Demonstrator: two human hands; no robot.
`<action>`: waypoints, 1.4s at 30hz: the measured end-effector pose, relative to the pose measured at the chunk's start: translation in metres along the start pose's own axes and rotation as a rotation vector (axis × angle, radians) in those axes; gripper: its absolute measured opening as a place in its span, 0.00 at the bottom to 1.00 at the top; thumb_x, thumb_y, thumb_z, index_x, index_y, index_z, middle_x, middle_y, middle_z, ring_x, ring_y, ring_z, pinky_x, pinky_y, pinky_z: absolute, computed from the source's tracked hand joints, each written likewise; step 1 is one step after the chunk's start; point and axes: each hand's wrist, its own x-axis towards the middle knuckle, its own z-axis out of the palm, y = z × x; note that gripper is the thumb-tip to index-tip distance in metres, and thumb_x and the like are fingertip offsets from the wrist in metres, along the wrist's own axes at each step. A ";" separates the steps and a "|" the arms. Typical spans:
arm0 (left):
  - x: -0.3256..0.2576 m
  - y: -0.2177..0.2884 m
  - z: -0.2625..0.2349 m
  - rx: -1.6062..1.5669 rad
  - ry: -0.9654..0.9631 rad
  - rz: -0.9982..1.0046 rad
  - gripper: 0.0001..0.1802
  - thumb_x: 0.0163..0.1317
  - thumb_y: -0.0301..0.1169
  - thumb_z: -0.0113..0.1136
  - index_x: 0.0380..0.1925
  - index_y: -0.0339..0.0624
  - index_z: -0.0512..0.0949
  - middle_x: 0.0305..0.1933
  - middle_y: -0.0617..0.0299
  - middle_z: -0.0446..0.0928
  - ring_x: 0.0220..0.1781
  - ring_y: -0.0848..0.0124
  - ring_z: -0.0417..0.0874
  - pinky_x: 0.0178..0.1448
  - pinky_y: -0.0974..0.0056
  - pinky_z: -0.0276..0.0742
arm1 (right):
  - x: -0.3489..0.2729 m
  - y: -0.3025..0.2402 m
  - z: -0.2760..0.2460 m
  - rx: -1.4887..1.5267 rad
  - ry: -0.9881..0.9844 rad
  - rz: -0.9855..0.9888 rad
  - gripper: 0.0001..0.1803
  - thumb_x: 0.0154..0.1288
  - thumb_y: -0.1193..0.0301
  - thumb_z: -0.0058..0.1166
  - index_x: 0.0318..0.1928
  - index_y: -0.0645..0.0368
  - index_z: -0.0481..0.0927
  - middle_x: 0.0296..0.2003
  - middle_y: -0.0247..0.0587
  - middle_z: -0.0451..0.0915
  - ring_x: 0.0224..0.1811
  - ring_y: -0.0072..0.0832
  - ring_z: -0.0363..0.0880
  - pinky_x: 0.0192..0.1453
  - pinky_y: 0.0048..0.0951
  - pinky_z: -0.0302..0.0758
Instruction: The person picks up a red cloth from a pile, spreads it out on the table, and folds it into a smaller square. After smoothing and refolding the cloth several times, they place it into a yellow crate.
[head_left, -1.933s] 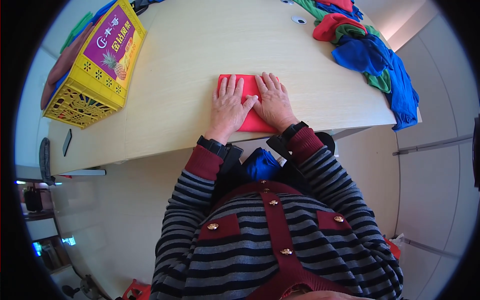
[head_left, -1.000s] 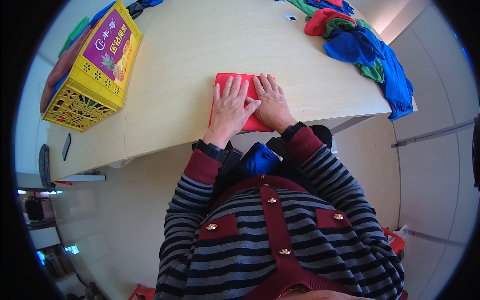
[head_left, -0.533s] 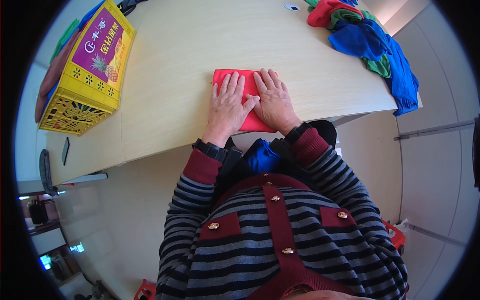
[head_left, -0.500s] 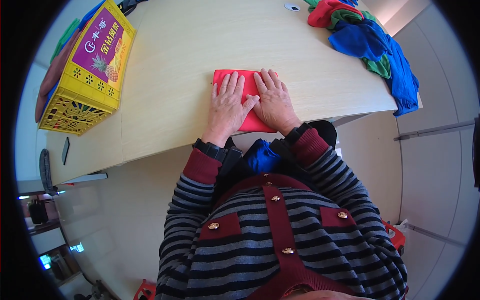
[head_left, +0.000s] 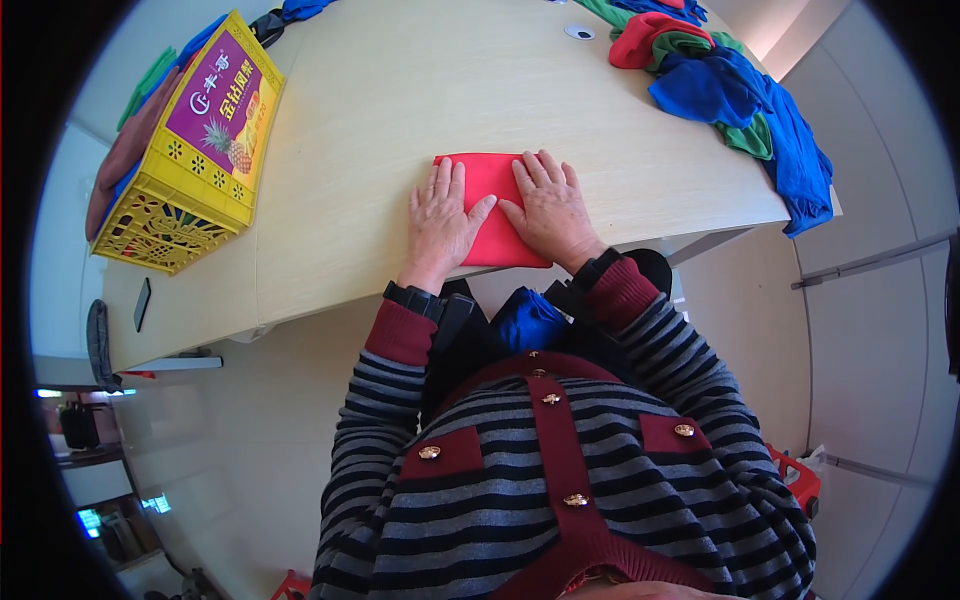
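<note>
Since the frame half a second back, the hands have parted: the thumbs, which met over the middle, now stand apart with a wider strip of fabric bare between them. The left hand has shifted outward to the left side of the flat, bright-red, rectangular folded cloth; the right hand has changed little.

Position: we find the cloth near the front edge of the pale wood-grain table, directly before the person. Both hands lie palm down, flat, neither pinching anything. Left fingers are extended and nearly together, thumb out, the outermost seeming to pass the cloth's edge; right fingers are slightly spread over the right side.

Progress, our judgement: folding of this piece looks done or nearly so, and the present step seems to be smoothing. The number of layers we cannot tell. Not yet folded: the loose heap of crumpled blue, green and red cloths at the table's right, partly hanging over the edge. The yellow openwork plastic crate at left holds further fabrics; their folding we cannot judge.
</note>
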 end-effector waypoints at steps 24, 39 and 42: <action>-0.007 0.013 -0.012 -0.009 0.046 0.095 0.41 0.71 0.56 0.53 0.72 0.35 0.65 0.78 0.45 0.62 0.82 0.53 0.58 0.82 0.42 0.47 | 0.011 0.015 0.032 0.252 0.130 0.094 0.32 0.74 0.56 0.51 0.73 0.57 0.68 0.72 0.54 0.67 0.76 0.49 0.61 0.78 0.46 0.58; -0.034 0.049 -0.020 -0.033 0.007 0.112 0.48 0.61 0.59 0.63 0.73 0.40 0.65 0.77 0.47 0.62 0.80 0.45 0.57 0.78 0.29 0.47 | -0.033 0.049 0.036 0.401 0.174 0.087 0.26 0.79 0.63 0.45 0.71 0.61 0.69 0.69 0.51 0.71 0.75 0.47 0.63 0.79 0.45 0.57; -0.025 0.003 -0.027 0.041 -0.036 0.065 0.48 0.63 0.60 0.59 0.76 0.44 0.62 0.81 0.49 0.57 0.82 0.47 0.53 0.79 0.29 0.43 | -0.039 0.043 0.023 0.281 0.178 0.050 0.25 0.78 0.63 0.45 0.69 0.62 0.71 0.69 0.50 0.72 0.75 0.47 0.64 0.79 0.45 0.58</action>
